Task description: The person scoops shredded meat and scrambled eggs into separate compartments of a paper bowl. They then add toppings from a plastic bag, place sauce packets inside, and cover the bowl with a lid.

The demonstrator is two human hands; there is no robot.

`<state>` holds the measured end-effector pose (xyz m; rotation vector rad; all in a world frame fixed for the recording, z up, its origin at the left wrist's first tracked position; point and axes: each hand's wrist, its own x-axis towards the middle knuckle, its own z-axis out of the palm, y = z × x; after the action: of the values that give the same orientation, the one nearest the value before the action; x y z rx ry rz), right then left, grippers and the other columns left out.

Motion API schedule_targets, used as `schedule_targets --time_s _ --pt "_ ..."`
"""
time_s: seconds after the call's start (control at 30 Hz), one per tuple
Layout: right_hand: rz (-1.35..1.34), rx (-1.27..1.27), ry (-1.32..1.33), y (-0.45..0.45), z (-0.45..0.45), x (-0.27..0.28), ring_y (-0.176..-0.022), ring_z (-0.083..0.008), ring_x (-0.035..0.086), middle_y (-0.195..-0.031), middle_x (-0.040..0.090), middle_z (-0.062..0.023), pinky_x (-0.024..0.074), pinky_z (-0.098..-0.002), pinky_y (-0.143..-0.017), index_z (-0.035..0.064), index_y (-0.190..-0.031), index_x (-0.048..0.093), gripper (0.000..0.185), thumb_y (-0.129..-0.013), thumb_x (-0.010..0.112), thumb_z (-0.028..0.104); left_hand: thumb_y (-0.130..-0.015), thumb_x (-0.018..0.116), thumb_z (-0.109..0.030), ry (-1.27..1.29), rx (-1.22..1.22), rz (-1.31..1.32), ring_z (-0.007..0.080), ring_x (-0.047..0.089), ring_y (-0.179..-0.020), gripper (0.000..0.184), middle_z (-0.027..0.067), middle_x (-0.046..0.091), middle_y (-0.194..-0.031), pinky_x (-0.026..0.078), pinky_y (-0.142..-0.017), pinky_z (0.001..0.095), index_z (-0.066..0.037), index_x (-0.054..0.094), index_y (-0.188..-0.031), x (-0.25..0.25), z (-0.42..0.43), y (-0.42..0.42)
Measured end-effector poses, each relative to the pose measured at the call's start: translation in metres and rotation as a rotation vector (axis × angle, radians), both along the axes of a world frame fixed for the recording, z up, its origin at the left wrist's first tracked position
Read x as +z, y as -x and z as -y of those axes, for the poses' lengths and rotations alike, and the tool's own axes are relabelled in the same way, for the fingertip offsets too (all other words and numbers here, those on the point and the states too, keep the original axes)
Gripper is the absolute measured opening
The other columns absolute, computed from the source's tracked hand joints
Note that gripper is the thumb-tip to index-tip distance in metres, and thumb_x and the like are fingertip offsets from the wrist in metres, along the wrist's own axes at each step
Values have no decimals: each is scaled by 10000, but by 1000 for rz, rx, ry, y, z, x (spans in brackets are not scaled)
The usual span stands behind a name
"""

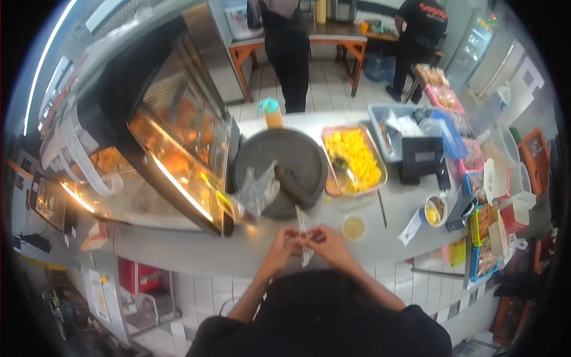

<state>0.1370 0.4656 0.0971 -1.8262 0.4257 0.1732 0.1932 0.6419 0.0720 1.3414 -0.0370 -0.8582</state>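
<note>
My left hand (284, 247) and my right hand (327, 243) are close together at the counter's near edge. Between them, pinched in closed fingers, is a thin, pale, see-through strip (301, 219) that looks like plastic; its exact kind is too small to tell. Just beyond sits a wide dark stone mortar (250, 149) with a dark pestle (292, 185) lying in it. A crumpled clear plastic bag (258, 191) rests over the mortar's left rim. Right of my right hand stands a small clear cup (353, 226) of yellowish liquid.
A tray of yellow chopped pieces (363, 152) lies right of the mortar, near a blue-grey bin (386, 113) and a round tub (433, 212). A lit glass food warmer (184, 149) borders the left. An orange bottle (273, 116) stands behind. Two people stand farther back.
</note>
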Motion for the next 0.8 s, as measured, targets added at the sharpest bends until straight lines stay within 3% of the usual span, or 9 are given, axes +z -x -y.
schedule_targets --time_s 0.2,0.5,0.6,0.8 --pt "38 34 -28 1 1 9 -856 -207 715 -912 721 -144 564 -328 -745 -2 -1089 650 452 -790 825 288 -986 596 -224 59 -77 -36 160 603 -1057 309 66 571 -1161 578 -824 348 -60 497 -1229 1 2 -11" --pt "52 63 -190 5 9 -5 -848 -214 715 -984 712 -151 557 -325 -743 -20 -1143 641 386 -865 751 224 -988 582 -180 55 -92 -5 167 638 -974 201 74 592 -1093 584 -823 348 -44 532 -1128 7 7 -12" --pt "58 44 -245 7 11 -8 -830 -201 709 -934 715 -144 550 -324 -732 -32 -1074 667 312 -885 720 210 -987 581 -168 26 -102 70 169 651 -932 182 90 597 -1070 570 -837 342 -35 525 -1099 -3 9 -12" --pt "92 94 -104 11 8 -2 -772 -190 693 -807 703 -151 534 -331 -710 -51 -914 677 227 -899 656 174 -993 579 -175 -133 -117 230 159 656 -913 196 78 612 -978 522 -837 289 -9 516 -1078 7 14 -2"
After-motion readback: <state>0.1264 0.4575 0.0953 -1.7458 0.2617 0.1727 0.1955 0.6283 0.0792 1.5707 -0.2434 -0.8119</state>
